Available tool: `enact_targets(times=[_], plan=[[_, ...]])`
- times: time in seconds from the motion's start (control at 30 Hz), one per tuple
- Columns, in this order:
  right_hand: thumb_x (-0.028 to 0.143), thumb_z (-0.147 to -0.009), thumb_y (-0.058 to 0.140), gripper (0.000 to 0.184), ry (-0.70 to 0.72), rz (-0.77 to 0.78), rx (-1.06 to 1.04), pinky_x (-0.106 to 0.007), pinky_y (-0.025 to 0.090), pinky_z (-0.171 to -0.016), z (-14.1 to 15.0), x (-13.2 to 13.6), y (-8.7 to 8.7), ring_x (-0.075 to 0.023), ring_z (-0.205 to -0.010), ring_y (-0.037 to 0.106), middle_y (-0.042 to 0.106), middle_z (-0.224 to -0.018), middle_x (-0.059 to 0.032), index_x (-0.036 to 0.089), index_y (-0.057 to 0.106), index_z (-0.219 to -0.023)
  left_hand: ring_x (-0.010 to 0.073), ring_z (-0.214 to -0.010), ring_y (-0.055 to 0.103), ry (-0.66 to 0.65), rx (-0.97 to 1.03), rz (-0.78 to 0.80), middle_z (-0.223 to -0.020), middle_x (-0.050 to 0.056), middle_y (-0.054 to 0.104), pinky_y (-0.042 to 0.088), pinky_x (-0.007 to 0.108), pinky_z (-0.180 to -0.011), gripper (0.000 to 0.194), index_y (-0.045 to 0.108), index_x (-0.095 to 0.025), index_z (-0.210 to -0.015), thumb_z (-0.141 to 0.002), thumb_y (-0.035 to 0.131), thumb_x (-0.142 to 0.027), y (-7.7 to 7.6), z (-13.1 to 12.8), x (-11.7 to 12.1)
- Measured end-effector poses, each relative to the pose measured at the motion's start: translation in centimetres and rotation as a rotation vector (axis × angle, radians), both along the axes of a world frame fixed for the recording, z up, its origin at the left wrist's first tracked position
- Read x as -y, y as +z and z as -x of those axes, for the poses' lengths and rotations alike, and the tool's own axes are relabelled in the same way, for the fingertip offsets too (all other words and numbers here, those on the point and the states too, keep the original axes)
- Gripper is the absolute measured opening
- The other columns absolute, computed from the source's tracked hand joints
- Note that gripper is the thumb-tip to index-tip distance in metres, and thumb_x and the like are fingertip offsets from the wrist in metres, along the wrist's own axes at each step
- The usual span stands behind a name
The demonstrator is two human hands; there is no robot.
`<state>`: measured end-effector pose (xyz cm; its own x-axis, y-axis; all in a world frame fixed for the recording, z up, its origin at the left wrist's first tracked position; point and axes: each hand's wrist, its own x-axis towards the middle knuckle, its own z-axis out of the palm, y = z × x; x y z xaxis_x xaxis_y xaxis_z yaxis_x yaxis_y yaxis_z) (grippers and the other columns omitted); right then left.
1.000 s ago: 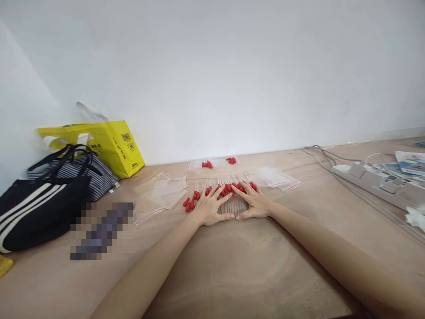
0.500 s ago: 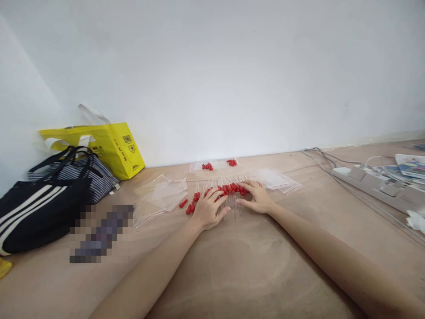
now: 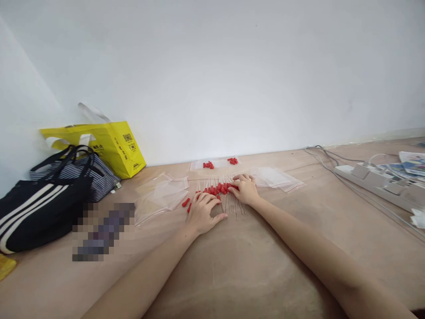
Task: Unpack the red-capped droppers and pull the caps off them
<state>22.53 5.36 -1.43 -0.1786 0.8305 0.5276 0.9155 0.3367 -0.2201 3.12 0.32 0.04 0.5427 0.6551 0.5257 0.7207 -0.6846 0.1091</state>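
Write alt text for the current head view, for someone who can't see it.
A person's left hand spreads over the left part of a row of red-bulbed droppers on a wooden table, while the right hand curls over the row's right end. Clear zip bags flank the row; a yellow shopping bag stands far left, a white power strip lies right.

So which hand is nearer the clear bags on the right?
Right: the right hand is just left of the clear bags; the left hand is farther left.
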Motion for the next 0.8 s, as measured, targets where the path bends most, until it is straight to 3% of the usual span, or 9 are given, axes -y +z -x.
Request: enact_targets(times=[0.17,0.5,0.63,0.8], plan=[[0.030,-0.083,0.044,0.023,0.017,-0.106,0.013,-0.044,0.020,-0.089,0.4,0.1,-0.2,-0.0221,-0.099,0.042,0.058,-0.102,-0.0055,0.022,0.066,-0.081,0.0244,-0.098,0.046,-0.065,-0.016,0.019,-0.100,0.005,0.057,0.024,0.044,-0.096,0.053,0.058,-0.022,-0.089,-0.057,0.058,-0.064,0.0,-1.3,0.8],[0.032,-0.084,0.043,0.024,-0.051,-0.322,-0.161,-0.037,0.028,-0.082,-1.9,3.1,0.5,-0.0207,-0.092,0.045,0.060,-0.095,-0.0055,0.021,0.064,-0.082,0.0265,-0.098,0.044,0.088,0.010,0.020,-0.096,0.007,0.055,0.017,0.052,-0.095,0.053,0.053,-0.019,-0.080,-0.058,0.055,-0.067,-0.4,-4.2,-0.4],[0.029,-0.083,0.048,0.017,0.097,-0.454,-0.128,-0.035,0.031,-0.080,-3.4,6.3,0.3,-0.0178,-0.087,0.049,0.062,-0.089,-0.0047,0.021,0.062,-0.084,0.0248,-0.096,0.044,0.071,0.024,-0.029,-0.096,0.006,0.056,0.022,0.047,-0.091,0.047,0.052,-0.019,-0.083,-0.063,0.054,-0.062,-0.1,-3.8,0.2],[0.023,-0.079,0.056,0.006,0.402,-0.632,-0.011,-0.036,0.030,-0.086,-2.7,10.3,0.0,-0.0146,-0.083,0.052,0.064,-0.081,-0.0008,0.018,0.060,-0.080,0.0185,-0.080,0.049,0.085,0.043,-0.016,-0.079,0.002,0.059,0.030,0.035,-0.073,0.019,0.054,-0.019,-0.076,-0.080,0.045,-0.035,0.1,-1.6,2.4]])
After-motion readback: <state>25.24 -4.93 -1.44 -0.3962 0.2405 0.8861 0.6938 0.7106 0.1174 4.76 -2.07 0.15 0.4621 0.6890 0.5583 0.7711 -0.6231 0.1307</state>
